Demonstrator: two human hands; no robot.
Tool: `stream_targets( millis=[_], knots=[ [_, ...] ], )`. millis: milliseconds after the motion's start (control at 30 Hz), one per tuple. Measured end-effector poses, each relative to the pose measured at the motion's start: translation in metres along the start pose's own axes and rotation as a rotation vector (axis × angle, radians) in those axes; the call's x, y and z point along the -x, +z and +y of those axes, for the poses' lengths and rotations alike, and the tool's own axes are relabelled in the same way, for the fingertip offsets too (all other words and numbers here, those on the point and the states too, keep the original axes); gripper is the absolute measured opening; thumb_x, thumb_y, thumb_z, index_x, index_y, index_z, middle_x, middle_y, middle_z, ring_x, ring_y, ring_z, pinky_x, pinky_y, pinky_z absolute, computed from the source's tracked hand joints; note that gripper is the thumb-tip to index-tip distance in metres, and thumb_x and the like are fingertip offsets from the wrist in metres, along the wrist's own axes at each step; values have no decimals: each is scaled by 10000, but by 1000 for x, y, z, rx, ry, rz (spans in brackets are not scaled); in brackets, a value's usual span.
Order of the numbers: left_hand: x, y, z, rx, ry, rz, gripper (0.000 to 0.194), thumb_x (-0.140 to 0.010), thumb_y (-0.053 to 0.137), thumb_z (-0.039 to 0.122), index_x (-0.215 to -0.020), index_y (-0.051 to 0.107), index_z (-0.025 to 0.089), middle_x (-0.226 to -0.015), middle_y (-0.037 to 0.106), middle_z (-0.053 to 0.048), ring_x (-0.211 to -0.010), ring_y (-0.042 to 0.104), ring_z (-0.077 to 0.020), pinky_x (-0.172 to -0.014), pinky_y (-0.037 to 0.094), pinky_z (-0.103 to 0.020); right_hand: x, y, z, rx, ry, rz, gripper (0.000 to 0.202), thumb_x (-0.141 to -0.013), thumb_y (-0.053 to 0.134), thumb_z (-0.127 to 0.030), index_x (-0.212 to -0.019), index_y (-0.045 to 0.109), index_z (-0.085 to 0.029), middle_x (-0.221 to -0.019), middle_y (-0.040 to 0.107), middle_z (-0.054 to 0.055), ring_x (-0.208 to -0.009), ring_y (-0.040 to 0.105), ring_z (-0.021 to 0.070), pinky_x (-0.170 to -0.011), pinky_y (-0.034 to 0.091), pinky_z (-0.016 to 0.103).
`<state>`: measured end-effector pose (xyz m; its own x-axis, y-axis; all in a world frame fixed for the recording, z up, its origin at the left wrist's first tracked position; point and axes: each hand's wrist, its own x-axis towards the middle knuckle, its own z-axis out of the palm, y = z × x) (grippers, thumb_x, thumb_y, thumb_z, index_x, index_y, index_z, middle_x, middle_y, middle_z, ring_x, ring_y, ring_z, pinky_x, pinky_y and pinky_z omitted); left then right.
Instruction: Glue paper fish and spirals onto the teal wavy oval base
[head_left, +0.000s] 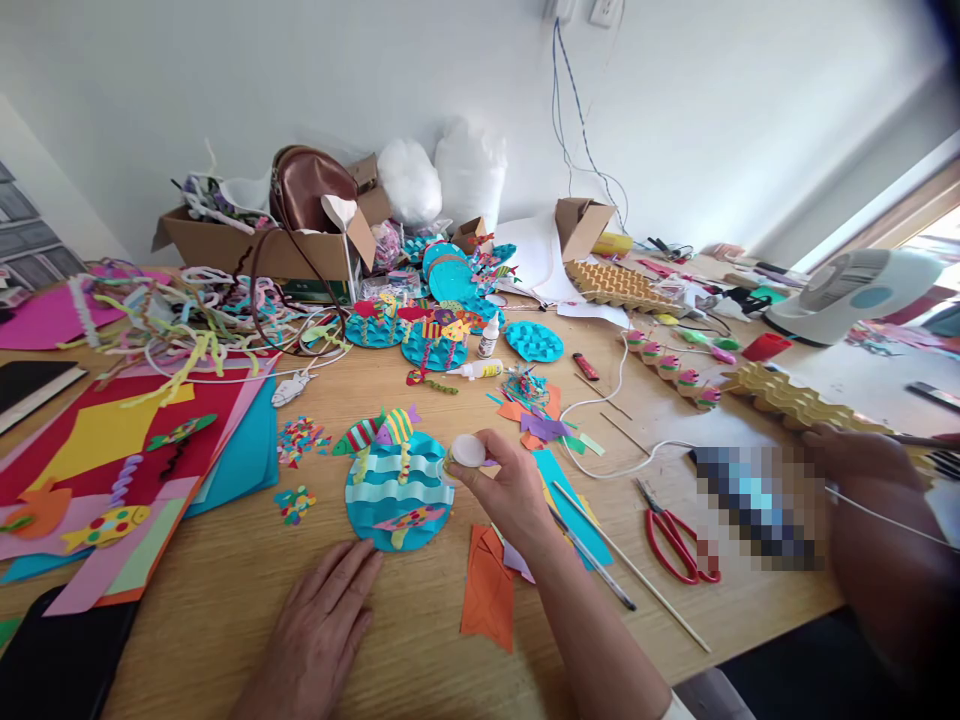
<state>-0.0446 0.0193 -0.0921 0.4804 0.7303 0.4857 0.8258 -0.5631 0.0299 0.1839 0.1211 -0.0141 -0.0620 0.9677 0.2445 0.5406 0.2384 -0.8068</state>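
My left hand lies flat on the wooden table, its fingertips near the lower edge of a round blue paper piece. Pale wavy strips cross this piece, and paper fish stand or lie on it, among them a striped green and red fish and a purple and yellow fish. Between the thumb and fingers of my right hand is a small round white object, held at the right rim of the blue piece. Its underside is hidden.
Red scissors, a wooden stick and orange paper lie to the right. Confetti is on the left. Glue bottles stand and lie behind. Another person's hand is at far right.
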Motion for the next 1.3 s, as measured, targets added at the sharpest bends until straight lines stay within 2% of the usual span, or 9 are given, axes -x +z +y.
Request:
stream_targets(
  millis=[233, 600, 767, 900, 1067, 1300],
  knots=[
    [1, 2, 1, 20, -15, 5, 351, -899, 388, 242, -1221, 524, 215, -1199, 594, -25, -1089, 509, -178, -920, 413, -276, 3, -5, 4, -37, 47, 51, 192, -719, 640, -352, -764, 544, -192, -745, 606, 3, -708, 541, 155, -656, 410, 273],
    [1, 0, -2, -20, 12, 3, 373, -896, 378, 256, -1248, 501, 235, -1191, 603, -11, -1063, 535, -180, -878, 452, -267, 4, 1, 5, -90, 62, 1, 197, -699, 657, -333, -814, 575, -195, -794, 638, 28, -742, 576, 173, -690, 452, 301],
    [1, 2, -1, -12, -15, -11, 370, -894, 373, 252, -1239, 506, 242, -1223, 583, -4, -1084, 527, -178, -895, 447, -271, 5, -3, 5, -141, 78, 40, 232, -695, 662, -350, -847, 569, -201, -821, 649, 29, -770, 592, 181, -714, 463, 311],
    [0, -1, -2, -16, 15, -7, 351, -891, 387, 256, -1210, 533, 231, -1208, 593, -9, -1074, 531, -174, -884, 449, -258, 4, -3, 9, -161, 91, 59, 246, -687, 666, -365, -838, 569, -197, -819, 651, 32, -775, 593, 187, -721, 467, 324],
    [-2, -2, -1, -21, 14, -4, 375, -894, 382, 246, -1249, 500, 229, -1187, 607, -15, -1062, 539, -179, -875, 458, -270, 4, 1, 15, -250, 137, 45, 239, -676, 677, -336, -833, 568, -193, -808, 642, 23, -770, 592, 180, -723, 467, 326],
    [2, -2, -2, 22, -18, -35, 410, -888, 396, 252, -1294, 452, 239, -1211, 586, -26, -1080, 539, -179, -900, 468, -272, 2, -5, 21, -592, 239, 213, 300, -623, 716, -367, -818, 573, -189, -764, 624, 4, -723, 589, 166, -664, 476, 299]
  ],
)
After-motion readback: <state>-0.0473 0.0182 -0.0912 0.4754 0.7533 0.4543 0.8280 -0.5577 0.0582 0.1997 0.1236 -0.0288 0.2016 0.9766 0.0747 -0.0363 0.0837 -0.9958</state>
